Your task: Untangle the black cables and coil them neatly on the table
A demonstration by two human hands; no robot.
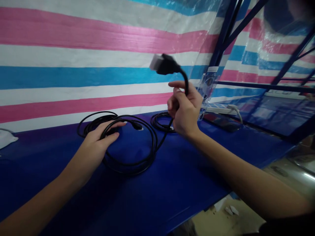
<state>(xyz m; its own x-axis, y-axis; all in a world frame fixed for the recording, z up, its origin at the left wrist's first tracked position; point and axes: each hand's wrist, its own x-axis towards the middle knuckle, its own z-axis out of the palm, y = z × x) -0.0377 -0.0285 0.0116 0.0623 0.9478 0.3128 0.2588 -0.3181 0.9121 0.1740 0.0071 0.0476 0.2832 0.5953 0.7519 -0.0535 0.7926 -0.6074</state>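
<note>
A coil of black cable (pixel 154 144) stands tilted over the blue tabletop, and my left hand (pixel 100 137) grips its left side between thumb and fingers. Raised to the right, my right hand (pixel 185 106) is closed around the same cable near its end. Above that hand the cable end bends over to a black plug (pixel 167 64) with a pale cap on its tip, slightly blurred. Another black plug (pixel 137 125) shows inside the loops. Behind my left hand lies a second cable coil (pixel 85 126). A third coil (pixel 157 122) rests behind the held one, on the right.
The blue tabletop (pixel 137 203) runs up to a striped plastic sheet (pixel 98 75). A clear plastic bottle (pixel 208 87), a white power strip (pixel 221 109) and a dark flat object (pixel 221 122) stand at right. Blue metal bars (pixel 219 46) rise behind. A white object (pixel 7 138) sits far left.
</note>
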